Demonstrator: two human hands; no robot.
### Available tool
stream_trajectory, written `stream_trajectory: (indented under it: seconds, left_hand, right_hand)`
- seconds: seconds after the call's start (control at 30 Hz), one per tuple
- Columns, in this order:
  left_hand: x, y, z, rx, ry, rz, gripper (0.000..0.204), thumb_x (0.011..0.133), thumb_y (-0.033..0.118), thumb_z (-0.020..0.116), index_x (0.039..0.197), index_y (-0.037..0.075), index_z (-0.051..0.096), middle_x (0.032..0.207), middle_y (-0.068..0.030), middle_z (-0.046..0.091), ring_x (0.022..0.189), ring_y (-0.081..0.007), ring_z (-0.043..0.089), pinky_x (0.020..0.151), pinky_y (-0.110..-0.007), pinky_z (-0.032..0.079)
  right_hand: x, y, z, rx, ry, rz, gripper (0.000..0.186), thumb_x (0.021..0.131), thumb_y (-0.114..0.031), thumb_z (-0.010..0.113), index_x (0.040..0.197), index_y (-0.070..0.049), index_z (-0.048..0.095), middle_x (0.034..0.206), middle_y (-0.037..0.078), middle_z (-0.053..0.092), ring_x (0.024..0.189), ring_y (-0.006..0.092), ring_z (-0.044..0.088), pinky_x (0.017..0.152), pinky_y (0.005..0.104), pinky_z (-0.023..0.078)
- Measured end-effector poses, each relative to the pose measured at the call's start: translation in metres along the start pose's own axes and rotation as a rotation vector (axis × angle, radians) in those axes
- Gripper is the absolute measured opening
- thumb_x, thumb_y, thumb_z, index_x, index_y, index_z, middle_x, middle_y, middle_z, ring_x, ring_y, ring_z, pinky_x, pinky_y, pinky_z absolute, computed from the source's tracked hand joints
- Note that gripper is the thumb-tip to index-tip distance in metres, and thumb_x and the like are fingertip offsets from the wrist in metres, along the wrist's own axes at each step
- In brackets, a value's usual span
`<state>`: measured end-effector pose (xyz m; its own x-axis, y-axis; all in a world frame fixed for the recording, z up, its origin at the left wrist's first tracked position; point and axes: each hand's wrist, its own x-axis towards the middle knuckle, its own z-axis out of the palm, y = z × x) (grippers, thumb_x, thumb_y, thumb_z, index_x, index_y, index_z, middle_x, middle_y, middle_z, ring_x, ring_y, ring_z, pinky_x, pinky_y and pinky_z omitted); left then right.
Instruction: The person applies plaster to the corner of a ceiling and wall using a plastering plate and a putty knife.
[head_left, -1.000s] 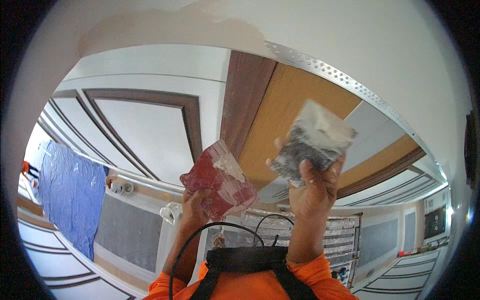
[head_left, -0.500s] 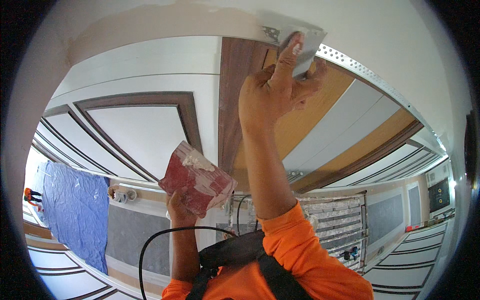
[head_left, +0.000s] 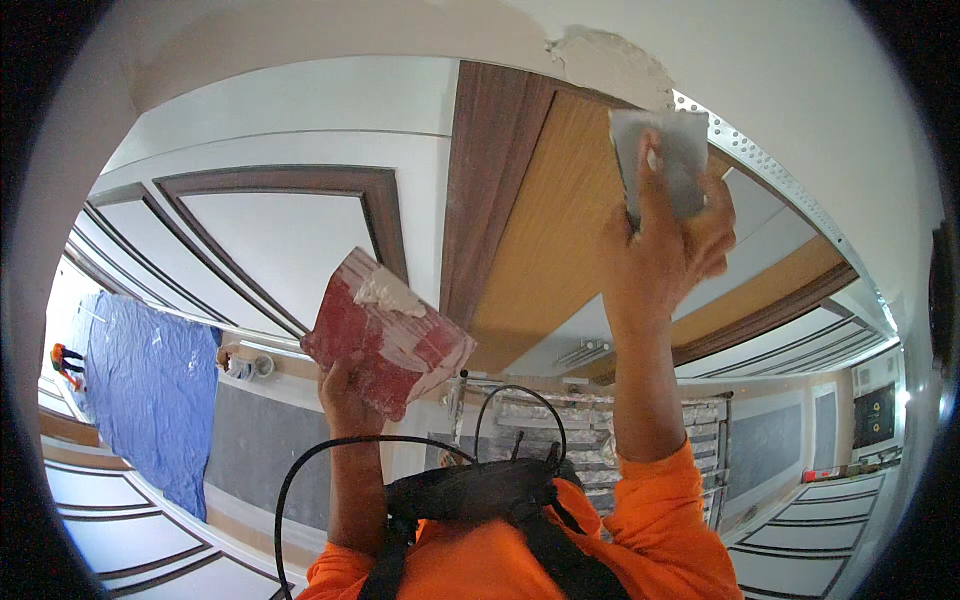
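Observation:
My right hand [head_left: 665, 225] grips a putty knife [head_left: 660, 160] with a wide grey blade, the index finger stretched along it. Its blade edge sits just below a patch of wet filler [head_left: 615, 65] on the pale surface at the top. From that patch a perforated metal corner bead [head_left: 760, 160] runs along the edge toward the right. Lower down, my left hand [head_left: 352, 395] holds a red plastering board [head_left: 385, 335] smeared with filler, a thicker lump lying near its upper edge. The fingers of this hand are partly hidden beneath the board.
Wood-trimmed white panels [head_left: 280, 220] stand beyond my left hand, a brown wooden frame [head_left: 490, 190] near the middle. Below are a slatted scaffold platform [head_left: 660, 440], a blue sheet [head_left: 150, 400] and a bucket [head_left: 262, 366]. Another person [head_left: 66, 362] is far left. A black cable [head_left: 300, 480] loops beside my left arm.
My right hand with the putty knife has moved right and down, off the surface. A broader patch of filler now shows there. The board in my left hand has shifted slightly left and up.

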<state>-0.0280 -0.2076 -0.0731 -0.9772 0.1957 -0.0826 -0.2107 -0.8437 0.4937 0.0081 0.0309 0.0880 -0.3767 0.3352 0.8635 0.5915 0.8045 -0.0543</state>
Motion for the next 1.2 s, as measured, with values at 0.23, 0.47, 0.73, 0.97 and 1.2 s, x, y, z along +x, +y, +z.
stream_trajectory:
  seconds: [0.23, 0.47, 0.73, 0.97, 1.2]
  left_hand:
    - [-0.019, -0.011, 0.062, 0.157, 0.100, 0.259, 0.044, 0.071, -0.001, 0.053, 0.115, 0.000, 0.047, 0.108, -0.0133, 0.055, 0.095, -0.0257, 0.056, 0.081, -0.037, 0.047]
    - [-0.028, -0.034, 0.136, 0.567, 0.166, 0.779, 0.035, 0.072, 0.001, 0.059, 0.106, -0.001, 0.053, 0.096, -0.0094, 0.060, 0.087, -0.0208, 0.058, 0.074, -0.031, 0.047]
    - [-0.051, -0.053, 0.206, 0.468, 0.239, 0.729, 0.036, 0.067, -0.001, 0.059, 0.103, -0.001, 0.054, 0.094, -0.0087, 0.061, 0.083, -0.0198, 0.060, 0.074, -0.032, 0.049]
    - [-0.089, -0.115, 0.164, 0.664, 0.174, 0.617, 0.041, 0.067, -0.002, 0.058, 0.108, -0.001, 0.053, 0.098, -0.0102, 0.062, 0.084, -0.0205, 0.061, 0.074, -0.031, 0.050]
    - [-0.094, -0.121, 0.154, 1.507, -0.298, 0.628, 0.030, 0.078, -0.002, 0.050, 0.107, -0.004, 0.057, 0.100, -0.0129, 0.063, 0.081, -0.0193, 0.063, 0.071, -0.028, 0.049]
  right_hand:
    - [-0.064, 0.084, 0.021, 0.662, -0.217, 0.200, 0.071, 0.061, 0.001, 0.060, 0.128, -0.019, 0.046, 0.119, 0.016, 0.039, 0.104, 0.0278, 0.038, 0.085, 0.0365, 0.038]
    - [-0.097, 0.127, 0.074, 1.259, -0.728, 0.836, 0.069, 0.066, -0.002, 0.052, 0.133, -0.005, 0.035, 0.133, 0.012, 0.039, 0.106, 0.0221, 0.045, 0.095, 0.0316, 0.031]
    - [-0.114, 0.201, 0.133, 1.679, -1.126, 0.967, 0.061, 0.069, -0.009, 0.055, 0.127, -0.005, 0.038, 0.109, 0.012, 0.052, 0.096, 0.0249, 0.054, 0.074, 0.0359, 0.048]
    - [-0.084, 0.200, 0.109, 2.169, -1.937, 0.927, 0.059, 0.069, -0.004, 0.062, 0.122, 0.001, 0.037, 0.101, 0.019, 0.055, 0.081, 0.0299, 0.060, 0.061, 0.0398, 0.057]
    - [-0.084, 0.165, 0.115, 2.187, -2.271, 0.666, 0.052, 0.070, -0.007, 0.063, 0.117, 0.001, 0.043, 0.099, 0.013, 0.058, 0.084, 0.0250, 0.060, 0.068, 0.0384, 0.055]
